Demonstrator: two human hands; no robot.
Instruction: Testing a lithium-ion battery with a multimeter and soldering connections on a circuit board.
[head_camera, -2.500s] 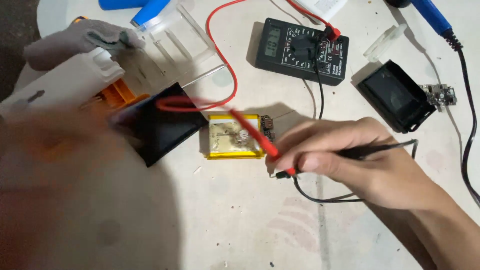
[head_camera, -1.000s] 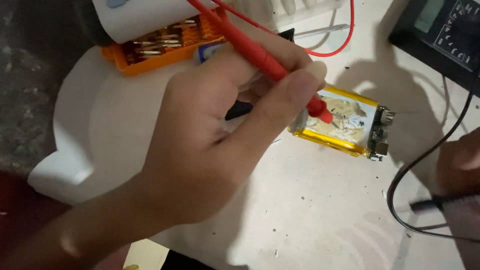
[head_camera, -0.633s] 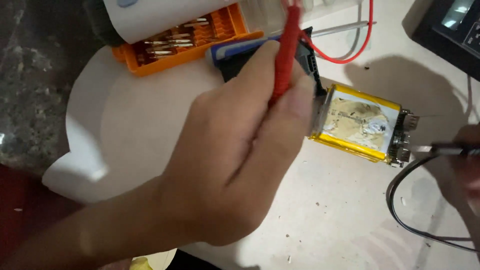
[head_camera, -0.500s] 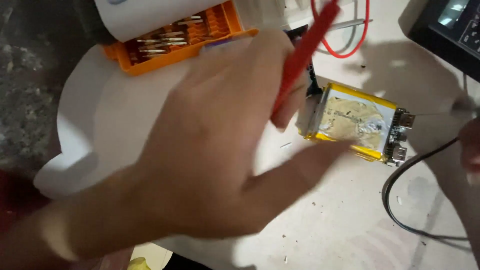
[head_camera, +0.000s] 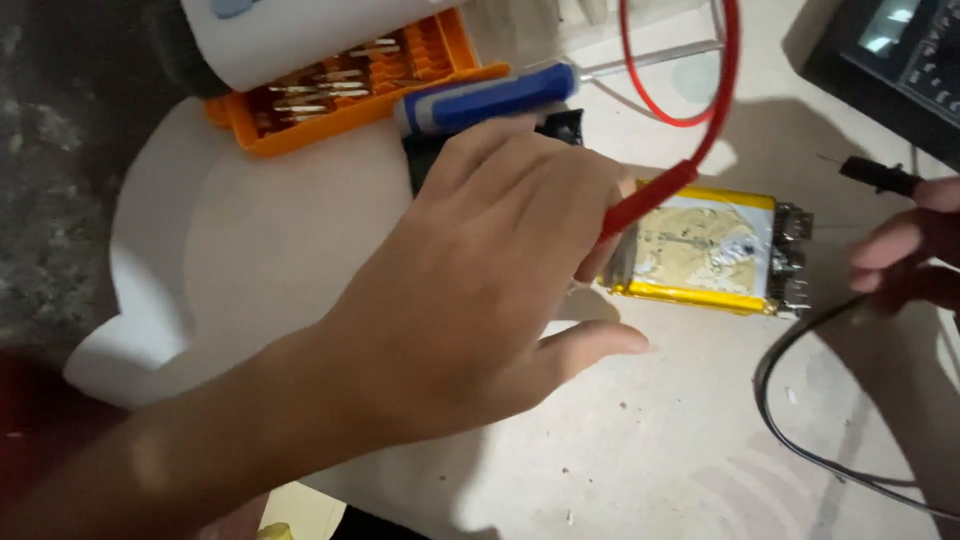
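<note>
My left hand (head_camera: 470, 290) lies over the middle of the white table, fingers closed around a red test probe (head_camera: 645, 205) whose shaft sticks out towards the upper right; the thumb is spread apart. The probe's tip is hidden under my fingers, at the left end of a flat yellow-wrapped battery pack (head_camera: 700, 250). A small circuit board (head_camera: 790, 250) sits on the pack's right end. At the right edge, my right hand (head_camera: 905, 250) holds a black test probe (head_camera: 875, 175) just to the right of that board.
An orange tray of screwdriver bits (head_camera: 340, 80) and a blue-and-white screwdriver (head_camera: 500, 95) lie at the top. A black multimeter (head_camera: 890, 50) sits at the top right. The red lead (head_camera: 700, 90) loops upward; a black cable (head_camera: 800, 420) curves at the lower right. The table edge (head_camera: 110, 330) runs on the left.
My left hand has settled lower, with the red probe swung from upright to a slant beside the battery's left end. My right hand with the black probe has come further into view.
</note>
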